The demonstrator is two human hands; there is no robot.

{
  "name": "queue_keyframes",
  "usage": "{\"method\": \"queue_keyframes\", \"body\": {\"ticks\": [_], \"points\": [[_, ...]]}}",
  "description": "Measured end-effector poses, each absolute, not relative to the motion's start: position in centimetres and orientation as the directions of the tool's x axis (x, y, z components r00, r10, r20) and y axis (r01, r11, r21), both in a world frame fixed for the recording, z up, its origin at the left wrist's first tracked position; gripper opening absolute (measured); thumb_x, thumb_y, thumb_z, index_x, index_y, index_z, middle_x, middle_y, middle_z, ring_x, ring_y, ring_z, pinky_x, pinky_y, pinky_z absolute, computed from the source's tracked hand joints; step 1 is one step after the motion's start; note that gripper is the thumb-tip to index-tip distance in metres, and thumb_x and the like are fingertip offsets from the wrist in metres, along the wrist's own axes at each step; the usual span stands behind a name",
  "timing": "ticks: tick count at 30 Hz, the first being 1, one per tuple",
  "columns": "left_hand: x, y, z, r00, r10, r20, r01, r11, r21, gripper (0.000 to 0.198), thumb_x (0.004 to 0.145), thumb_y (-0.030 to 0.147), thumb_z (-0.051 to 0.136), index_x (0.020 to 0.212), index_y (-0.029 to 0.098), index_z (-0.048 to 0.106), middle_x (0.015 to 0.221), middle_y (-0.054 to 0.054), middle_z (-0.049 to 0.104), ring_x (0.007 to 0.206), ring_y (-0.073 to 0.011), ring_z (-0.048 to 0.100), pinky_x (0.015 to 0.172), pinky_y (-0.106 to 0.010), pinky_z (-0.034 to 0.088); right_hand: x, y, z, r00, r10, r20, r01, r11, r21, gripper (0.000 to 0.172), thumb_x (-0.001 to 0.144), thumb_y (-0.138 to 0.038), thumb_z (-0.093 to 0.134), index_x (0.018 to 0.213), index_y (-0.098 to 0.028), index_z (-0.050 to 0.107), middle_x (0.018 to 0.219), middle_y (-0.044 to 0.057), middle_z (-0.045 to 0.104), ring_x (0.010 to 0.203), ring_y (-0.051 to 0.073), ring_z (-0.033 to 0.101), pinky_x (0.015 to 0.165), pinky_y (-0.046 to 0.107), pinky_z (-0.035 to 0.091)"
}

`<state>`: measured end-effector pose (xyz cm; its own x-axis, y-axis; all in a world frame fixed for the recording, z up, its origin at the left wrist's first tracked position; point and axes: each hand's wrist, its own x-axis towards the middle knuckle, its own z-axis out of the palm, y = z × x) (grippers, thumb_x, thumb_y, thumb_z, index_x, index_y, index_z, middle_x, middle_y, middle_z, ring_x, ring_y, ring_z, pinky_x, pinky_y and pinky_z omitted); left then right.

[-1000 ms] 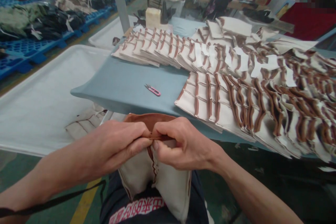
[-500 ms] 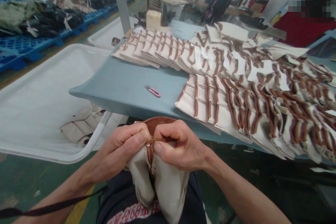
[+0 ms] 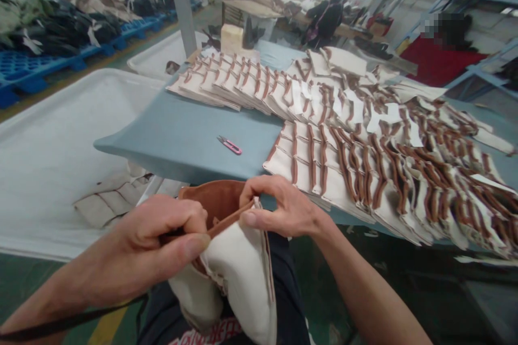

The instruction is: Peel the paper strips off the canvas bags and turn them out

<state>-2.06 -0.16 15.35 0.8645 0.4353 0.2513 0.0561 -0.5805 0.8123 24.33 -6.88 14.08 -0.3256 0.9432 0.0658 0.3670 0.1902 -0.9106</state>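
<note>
A sewn cream fabric piece [image 3: 245, 259] with a brown inner side hangs over my lap. Its kind I cannot make out. My left hand [image 3: 157, 242] pinches its brown-trimmed upper edge on the left, thumb on the near face. On the other side, my right hand [image 3: 279, 207] grips the same edge near a seam corner, fingers over the brown inside. Between the hands the top stands open and shows the brown lining [image 3: 220, 202]. Pink-handled thread snips [image 3: 230, 145] lie on the blue-grey table [image 3: 170, 143], beyond both hands.
Rows of stacked cream-and-brown pieces [image 3: 305, 159] cover the table's right and far parts. A white bin [image 3: 44, 124] at the left holds a few similar pieces [image 3: 109, 199]. Blue pallets [image 3: 93, 51] with bundles stand farther left. Other people [image 3: 326, 19] are in the background.
My hands have moved apart, the left one leftward and the right one slightly right. The piece's top edge has been spread, showing more brown lining. The camera view has shifted slightly.
</note>
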Motion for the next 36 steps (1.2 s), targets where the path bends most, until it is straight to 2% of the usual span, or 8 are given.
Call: {"method": "queue_keyframes", "body": {"ticks": [6,8,12,15,19,23,29,36], "points": [[-5.1,1.1,12.7,0.758,0.617,0.212,0.232,-0.559,0.796,0.039,0.110,0.023,0.047,0.071,0.021,0.055,0.066,0.007,0.053,0.059,-0.0104,0.050,0.058,-0.021,0.038,25.4,-8.0,12.9,-0.290,0.946,0.146,0.295,0.233,-0.927,0.044,0.099,-0.057,0.079,0.081,-0.020,0.064,0.081,-0.001,0.063,0.077,0.015,0.057,0.074,0.028,0.045],[-5.4,1.9,11.7,0.772,0.612,0.172,0.251,-0.542,0.802,0.038,0.111,0.029,0.050,0.076,0.021,0.061,0.071,0.006,0.061,0.064,-0.0118,0.057,0.061,-0.019,0.042,25.0,-8.2,13.4,-0.311,0.930,0.196,0.253,0.280,-0.926,0.051,0.100,-0.064,0.078,0.080,-0.019,0.064,0.079,-0.002,0.062,0.075,0.014,0.056,0.073,0.027,0.044],[-3.9,2.7,11.8,0.833,0.528,0.162,0.177,-0.534,0.827,0.032,0.105,0.051,0.070,0.110,0.021,0.080,0.105,0.000,0.083,0.094,-0.0192,0.075,0.087,-0.022,0.053,23.9,-7.7,15.3,-0.374,0.893,0.251,0.209,0.345,-0.915,0.056,0.101,-0.069,0.076,0.079,-0.019,0.062,0.076,-0.003,0.061,0.070,0.012,0.053,0.068,0.025,0.041],[-1.9,2.3,13.4,0.851,0.481,0.212,0.058,-0.487,0.872,0.047,0.101,0.067,0.074,0.111,0.021,0.080,0.103,-0.001,0.083,0.091,-0.0185,0.074,0.084,-0.022,0.054,23.4,-7.2,16.6,-0.420,0.858,0.298,0.261,0.428,-0.865,0.057,0.103,-0.071,0.071,0.079,-0.020,0.061,0.074,-0.004,0.060,0.067,0.011,0.050,0.068,0.025,0.040],[0.2,1.7,15.2,0.882,0.426,0.203,-0.014,-0.406,0.914,0.034,0.103,0.049,0.073,0.088,0.019,0.075,0.078,0.004,0.069,0.070,-0.0124,0.060,0.067,-0.018,0.047,23.4,-7.0,17.1,-0.438,0.835,0.332,0.339,0.495,-0.800,0.056,0.103,-0.069,0.072,0.079,-0.020,0.061,0.074,-0.004,0.060,0.066,0.011,0.050,0.066,0.025,0.039],[0.6,1.5,15.4,0.905,0.405,0.129,0.051,-0.405,0.913,0.018,0.097,0.029,0.068,0.085,0.018,0.075,0.074,0.004,0.067,0.066,-0.0107,0.056,0.062,-0.017,0.043,23.9,-7.3,16.2,-0.422,0.858,0.294,0.411,0.470,-0.781,0.049,0.095,-0.060,0.087,0.080,-0.020,0.063,0.075,-0.005,0.062,0.068,0.011,0.052,0.067,0.024,0.038],[0.5,1.7,15.6,0.928,0.362,0.092,0.056,-0.379,0.924,0.014,0.095,0.025,0.070,0.087,0.018,0.079,0.080,0.004,0.074,0.072,-0.0099,0.064,0.068,-0.014,0.047,23.8,-7.0,15.1,-0.440,0.889,0.129,0.289,0.276,-0.917,0.059,0.091,-0.072,0.085,0.078,-0.019,0.063,0.074,-0.006,0.059,0.067,0.010,0.048,0.063,0.024,0.035],[1.2,0.8,16.1,0.881,0.455,0.131,0.050,-0.365,0.930,0.017,0.088,0.018,0.067,0.074,0.018,0.075,0.066,0.008,0.059,0.059,-0.0063,0.049,0.056,-0.012,0.039,23.8,-6.6,13.9,-0.466,0.885,0.005,0.097,0.056,-0.994,0.060,0.085,-0.073,0.089,0.082,-0.018,0.063,0.078,-0.005,0.057,0.072,0.012,0.047,0.066,0.024,0.037]]}}
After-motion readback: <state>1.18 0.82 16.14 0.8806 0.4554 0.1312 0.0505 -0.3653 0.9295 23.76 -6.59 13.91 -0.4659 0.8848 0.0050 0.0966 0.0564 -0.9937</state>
